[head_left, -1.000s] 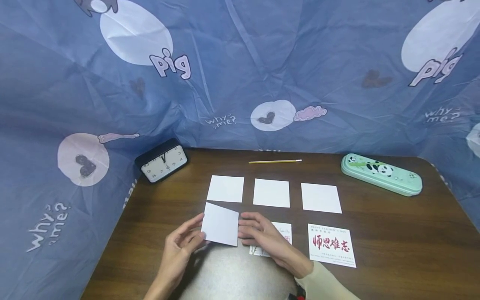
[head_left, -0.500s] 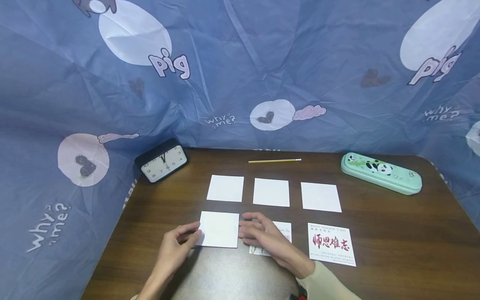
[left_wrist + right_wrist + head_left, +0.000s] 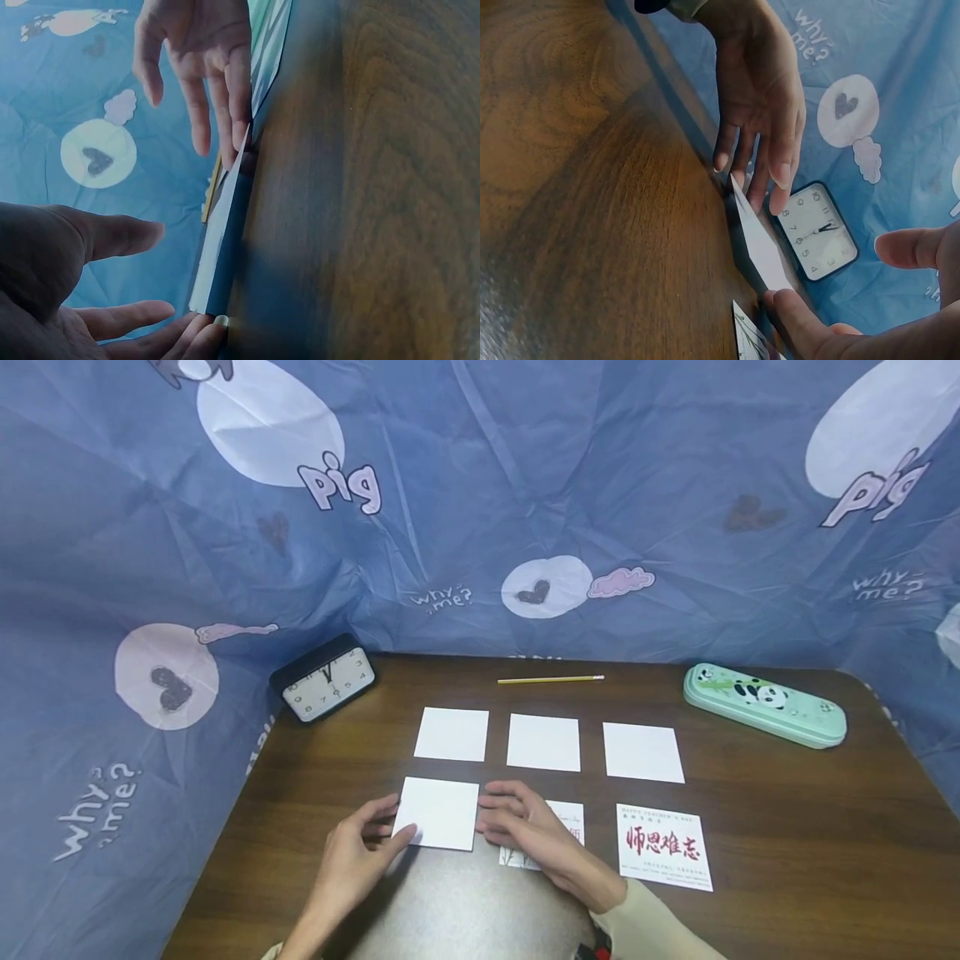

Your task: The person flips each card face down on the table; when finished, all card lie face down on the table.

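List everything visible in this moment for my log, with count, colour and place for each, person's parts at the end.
Blank cards: three, white, far row
Central card: one, white, between the two hands
Printed cards: two, white with red lettering, near row, one partly behind the right hand
Pencil: one, yellow, beyond the far row
Clock: one, black with white face, table's far left
Case: one, mint green with panda print, table's far right
Table: one, brown, under everything
Cloth: blue, printed, behind the table
Sleeves: two, cream, bottom edge
Left hand: one, at the central card's left
Right hand: one, at its right
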Tool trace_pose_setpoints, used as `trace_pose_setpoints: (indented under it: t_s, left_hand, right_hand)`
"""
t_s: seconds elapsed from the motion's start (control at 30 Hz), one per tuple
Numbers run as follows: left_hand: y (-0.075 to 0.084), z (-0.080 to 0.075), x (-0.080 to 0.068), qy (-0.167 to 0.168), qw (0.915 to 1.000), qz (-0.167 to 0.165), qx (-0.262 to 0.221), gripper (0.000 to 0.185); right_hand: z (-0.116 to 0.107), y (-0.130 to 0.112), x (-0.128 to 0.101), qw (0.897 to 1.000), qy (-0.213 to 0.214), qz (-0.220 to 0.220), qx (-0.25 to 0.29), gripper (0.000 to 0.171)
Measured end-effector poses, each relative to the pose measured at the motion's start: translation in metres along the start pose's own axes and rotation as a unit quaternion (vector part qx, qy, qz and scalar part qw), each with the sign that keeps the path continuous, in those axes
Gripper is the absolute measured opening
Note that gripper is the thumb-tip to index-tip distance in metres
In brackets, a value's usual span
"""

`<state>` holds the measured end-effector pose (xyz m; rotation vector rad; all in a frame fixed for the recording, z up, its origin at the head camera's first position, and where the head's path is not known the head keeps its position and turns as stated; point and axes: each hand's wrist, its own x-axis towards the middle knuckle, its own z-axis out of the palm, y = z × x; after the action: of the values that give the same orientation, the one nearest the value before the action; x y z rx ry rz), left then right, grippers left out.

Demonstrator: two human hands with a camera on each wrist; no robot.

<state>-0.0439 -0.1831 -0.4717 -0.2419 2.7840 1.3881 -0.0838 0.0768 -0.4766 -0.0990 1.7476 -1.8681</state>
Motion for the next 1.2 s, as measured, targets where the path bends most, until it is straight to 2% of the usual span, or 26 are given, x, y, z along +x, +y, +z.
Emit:
trace_pose_setpoints:
  t_s: [0.17,0.5,0.63,0.8,0.93,1.2]
  left_hand:
    - [0.002,-0.001,-0.002,0.0,0.9999,0.013,0.009,0.05]
    - [0.001,-0.004,-0.001,-0.003,1.0,0.003,0.007,0.052]
    - [0.004,-0.002,0.0,0.005,0.9998,0.019,-0.008,0.05]
    - [0.011,0.009,0.002,0.009,0.9983,0.048,-0.032,0.046]
    - [0.019,0.021,0.003,-0.011,0.9966,0.055,-0.061,0.043]
    - [0.04,0.052,0.005,-0.089,0.9868,0.091,-0.1,0.043]
  right_hand:
    - [-0.001,-0.001,0.001,1.0,-0.004,0.0,-0.004,0.062]
    - [-0.007,-0.001,-0.002,1.0,0.014,0.001,0.008,0.064]
    - [-0.014,-0.003,-0.007,1.0,0.017,0.0,0.008,0.063]
    - [-0.029,-0.007,-0.017,0.999,0.026,-0.012,-0.015,0.063]
    - [-0.041,-0.01,-0.026,0.998,0.045,-0.013,-0.032,0.064]
    - [-0.062,-0.011,-0.042,0.995,0.09,-0.006,-0.051,0.06]
